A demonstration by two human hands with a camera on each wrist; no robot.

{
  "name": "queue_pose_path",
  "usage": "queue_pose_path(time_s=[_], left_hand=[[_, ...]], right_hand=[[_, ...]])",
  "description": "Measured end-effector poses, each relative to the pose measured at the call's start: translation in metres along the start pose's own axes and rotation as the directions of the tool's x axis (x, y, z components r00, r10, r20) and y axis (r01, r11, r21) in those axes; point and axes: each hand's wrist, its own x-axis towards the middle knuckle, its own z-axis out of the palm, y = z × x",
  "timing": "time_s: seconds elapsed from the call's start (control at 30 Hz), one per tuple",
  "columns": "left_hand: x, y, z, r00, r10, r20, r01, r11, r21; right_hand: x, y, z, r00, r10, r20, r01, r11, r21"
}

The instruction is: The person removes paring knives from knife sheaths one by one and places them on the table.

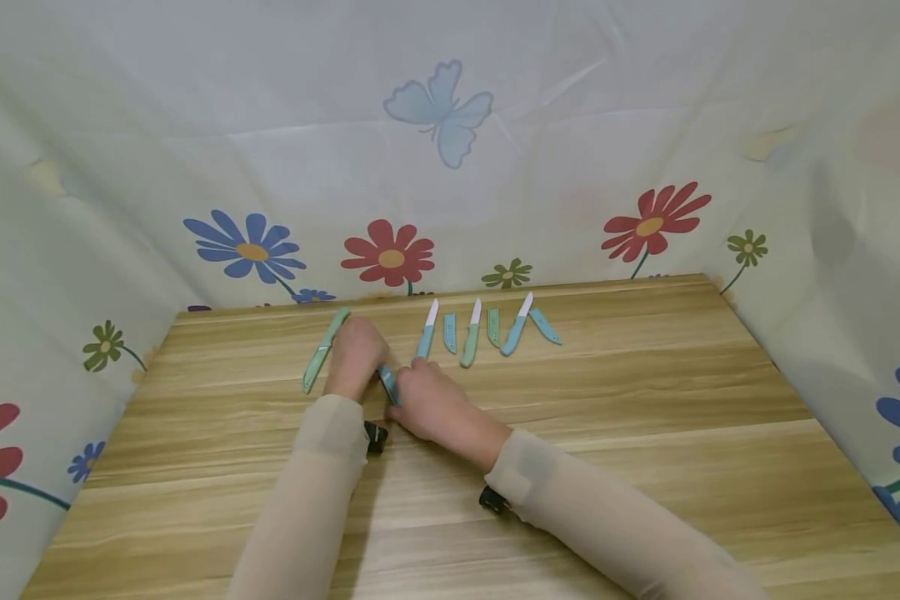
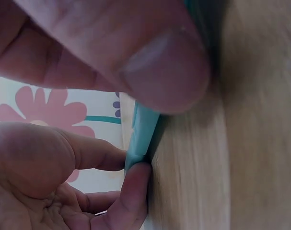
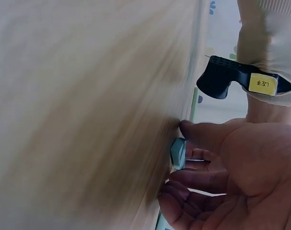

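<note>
My left hand (image 1: pixel 356 354) and right hand (image 1: pixel 437 402) grip a light-blue knife (image 1: pixel 387 385) between them, low over the table. In the left wrist view, my right fingers (image 2: pixel 135 187) pinch the near end of the knife (image 2: pixel 144 129), and my left thumb (image 2: pixel 167 72) covers its other part. The right wrist view shows my left hand (image 3: pixel 250 163) with thumb and fingers about the blue piece (image 3: pixel 178 153). The blade is hidden. Just left of my left hand lies a green knife in its sheath (image 1: pixel 322 354).
Right of my hands lie a blue knife (image 1: pixel 426 333), blue sheath (image 1: pixel 450 333), green knife (image 1: pixel 470 342), green sheath (image 1: pixel 493 327), another blue knife (image 1: pixel 516 330) and another blue sheath (image 1: pixel 545 326). They rest on a wooden table (image 1: pixel 645 400) before a flowered curtain (image 1: pixel 270 133). Several blades are bare.
</note>
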Motion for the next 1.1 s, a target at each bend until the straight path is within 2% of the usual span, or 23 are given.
queue_pose_path(time_s=[0.3, 0.4, 0.47, 0.6, 0.7, 0.8, 0.9, 0.97, 1.1], left_hand=[[-0.002, 0.000, -0.002, 1.000, -0.014, 0.011, 0.014, 0.999, -0.034], [-0.003, -0.001, -0.003, 0.999, -0.042, 0.034, 0.046, 0.992, -0.115], [-0.002, -0.002, -0.002, 0.996, -0.071, 0.055, 0.081, 0.977, -0.198], [0.000, -0.005, -0.001, 0.988, -0.120, 0.094, 0.147, 0.918, -0.369], [0.000, -0.006, -0.002, 0.986, -0.134, 0.102, 0.167, 0.865, -0.473], [-0.002, -0.005, -0.005, 0.985, -0.143, 0.098, 0.173, 0.791, -0.587], [-0.006, -0.002, -0.008, 0.985, -0.141, 0.104, 0.173, 0.695, -0.698], [-0.008, 0.001, -0.010, 0.984, -0.134, 0.120, 0.178, 0.616, -0.767], [-0.012, 0.005, -0.012, 0.984, -0.113, 0.137, 0.175, 0.486, -0.856]], right_hand=[[0.006, -0.002, 0.003, 1.000, -0.006, -0.010, 0.006, 1.000, 0.000], [0.006, -0.002, 0.004, 1.000, 0.005, -0.016, -0.004, 1.000, 0.025], [0.005, -0.002, 0.003, 1.000, 0.016, -0.019, -0.015, 0.999, 0.040], [0.002, 0.000, -0.001, 0.999, 0.038, -0.021, -0.037, 0.997, 0.063], [0.000, 0.003, -0.005, 0.998, 0.063, -0.020, -0.061, 0.996, 0.069], [-0.001, 0.007, -0.012, 0.995, 0.101, -0.018, -0.098, 0.991, 0.092], [-0.003, 0.013, -0.018, 0.992, 0.128, -0.019, -0.125, 0.985, 0.120], [-0.004, 0.017, -0.022, 0.991, 0.132, -0.022, -0.128, 0.983, 0.131], [-0.006, 0.024, -0.029, 0.991, 0.126, -0.043, -0.120, 0.985, 0.122]])
